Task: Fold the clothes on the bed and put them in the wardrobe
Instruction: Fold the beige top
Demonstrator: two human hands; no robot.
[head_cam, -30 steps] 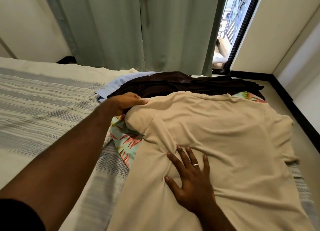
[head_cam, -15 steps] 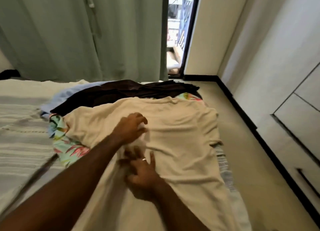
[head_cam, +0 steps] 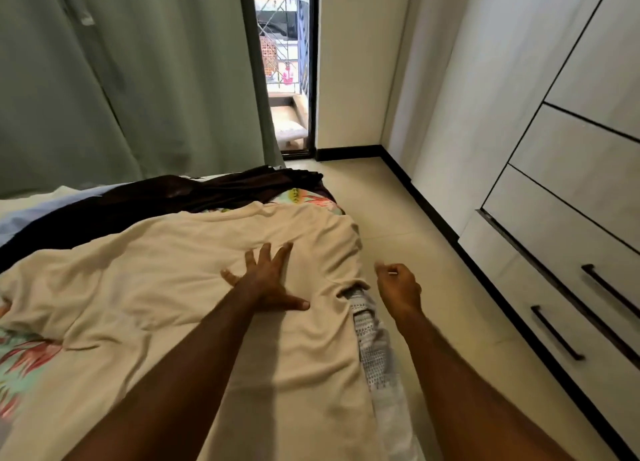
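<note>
On beige shirt (head_cam: 180, 273): left hand (head_cam: 266, 284) splayed flat, pressing.

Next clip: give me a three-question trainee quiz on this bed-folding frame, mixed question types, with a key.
1. True or false: the left hand lies flat with spread fingers on the beige T-shirt.
2. The right hand is: A) gripping a wardrobe drawer handle, B) over the bed's edge holding nothing visible, C) on the dark brown garment.
3. Fill in: the ___ curtain hangs behind the bed.

Key: 1 true; 2 B; 3 green.
</note>
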